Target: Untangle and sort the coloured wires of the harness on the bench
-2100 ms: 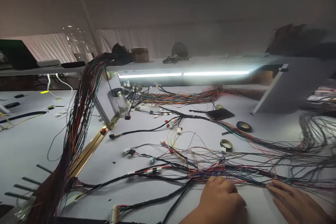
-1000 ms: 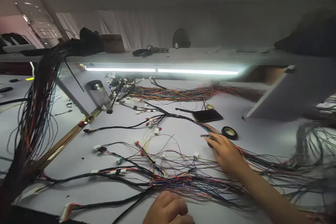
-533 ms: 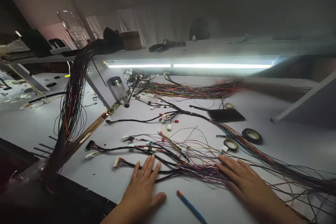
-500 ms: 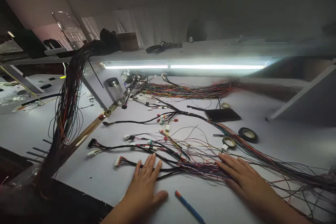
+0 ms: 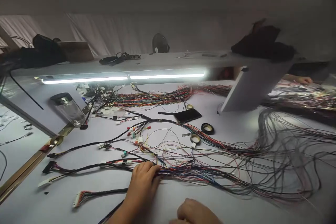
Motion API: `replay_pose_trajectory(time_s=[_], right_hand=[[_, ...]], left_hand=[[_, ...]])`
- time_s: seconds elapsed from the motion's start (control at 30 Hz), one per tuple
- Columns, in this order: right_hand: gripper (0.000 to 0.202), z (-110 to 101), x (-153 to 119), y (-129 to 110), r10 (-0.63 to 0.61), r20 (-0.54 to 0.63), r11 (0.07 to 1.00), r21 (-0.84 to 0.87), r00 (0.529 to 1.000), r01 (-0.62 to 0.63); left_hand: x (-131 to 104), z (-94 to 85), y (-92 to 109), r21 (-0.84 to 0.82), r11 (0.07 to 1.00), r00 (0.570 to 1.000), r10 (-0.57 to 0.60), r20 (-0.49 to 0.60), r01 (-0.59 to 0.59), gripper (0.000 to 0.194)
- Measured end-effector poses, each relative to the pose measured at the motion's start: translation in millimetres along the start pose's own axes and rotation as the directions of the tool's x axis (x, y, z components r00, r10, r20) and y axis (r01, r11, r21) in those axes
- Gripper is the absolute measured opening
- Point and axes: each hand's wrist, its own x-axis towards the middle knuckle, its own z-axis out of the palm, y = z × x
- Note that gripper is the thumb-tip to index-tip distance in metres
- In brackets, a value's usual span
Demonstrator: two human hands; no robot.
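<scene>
A long wiring harness (image 5: 183, 171) lies across the white table, its loose wires spreading to the right. My left hand (image 5: 144, 182) is closed over the harness where the black-wrapped branches meet the loose wires. To its left are a black connector (image 5: 49, 167) and a white multi-pin connector (image 5: 77, 199) on their branches. My right hand (image 5: 195, 211) is at the bottom edge, below the harness, with its fingers curled; what it holds, if anything, is hidden. Behind lies a second harness (image 5: 160, 120) with small red and white connectors.
A black phone (image 5: 187, 115), tape rolls (image 5: 207, 128) and a clear jar (image 5: 68, 110) stand or lie farther back. A lit tube (image 5: 168, 77) runs under the shelf (image 5: 162, 61). At far right another person's hand (image 5: 301, 78) shows.
The view has swung to the right. My left hand has closed on the harness. My right hand has left the wires, moved down toward the bottom edge and curled up.
</scene>
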Motion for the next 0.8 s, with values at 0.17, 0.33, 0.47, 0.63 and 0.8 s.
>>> replay_pose_trajectory(time_s=[0.17,0.33,0.47,0.63,0.8], right_hand=[[0.036,-109.6,7.5,88.4,0.1,-0.109,0.993,-0.044,0.989,-0.105],[0.03,-139.0,-3.9,115.6,0.244,-0.259,0.95,-0.129,0.935,-0.284],[0.031,-117.3,-39.7,91.5,0.229,-0.082,0.956,-0.169,0.97,-0.24],[0.022,-88.2,-76.8,66.0,0.253,-0.128,0.933,-0.231,0.959,-0.277],[0.024,-89.3,-81.6,47.5,0.131,-0.044,0.99,-0.05,0.99,-0.133]], left_hand=[[16.7,-16.5,-4.7,-0.213,0.971,0.989,-0.082,0.121,0.106,0.023],[10.4,-21.1,-19.7,-0.222,0.964,0.989,-0.142,0.031,0.146,0.024],[-9.9,-9.6,-29.1,-0.196,0.98,0.998,-0.033,-0.052,0.022,0.02],[-38.1,13.1,-31.9,0.042,0.989,0.97,0.146,-0.195,-0.141,0.022],[-44.3,20.3,-27.5,0.162,0.985,0.977,0.094,-0.193,-0.063,0.026]])
